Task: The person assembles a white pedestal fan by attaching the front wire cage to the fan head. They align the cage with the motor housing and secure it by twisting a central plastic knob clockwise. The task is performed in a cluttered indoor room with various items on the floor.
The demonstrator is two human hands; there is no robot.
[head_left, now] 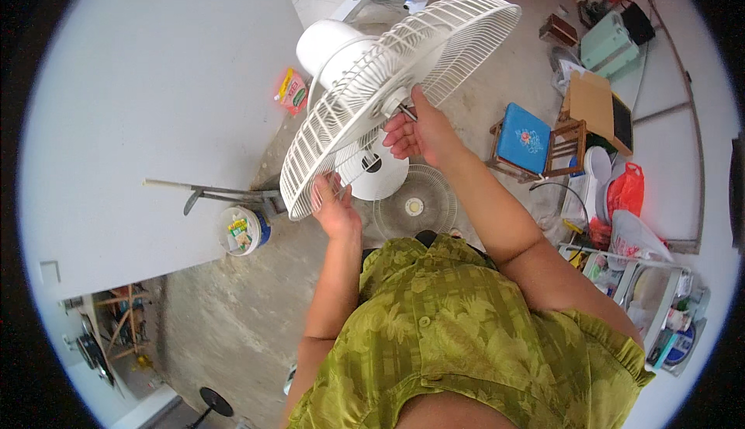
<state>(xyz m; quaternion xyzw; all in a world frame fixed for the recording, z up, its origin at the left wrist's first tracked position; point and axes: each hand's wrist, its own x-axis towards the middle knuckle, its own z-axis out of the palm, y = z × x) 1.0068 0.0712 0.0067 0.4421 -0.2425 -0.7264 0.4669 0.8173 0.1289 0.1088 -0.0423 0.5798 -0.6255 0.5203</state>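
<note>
A white electric fan stands before me without blades, its rear wire grille (326, 134) tilted and its bare hub facing me. The rounded motor housing (322, 45) sits behind the grille. My left hand (336, 208) grips the grille's lower left rim, fingers curled around the wires. At the centre, my right hand (423, 130) has its thumb and curled fingers around the metal fan shaft (407, 111), close to the white hub collar (394, 101). The fan's round white base (380, 173) rests on the floor below. A loose front grille (414, 206) lies flat near my feet.
A low wooden chair with a blue seat (524, 138) stands to the right. Beyond it are a cardboard box (590, 107), bags and a shelf rack (660, 297). Left, a white bucket (243, 231) stands by the wall, with a red packet (292, 91) farther off.
</note>
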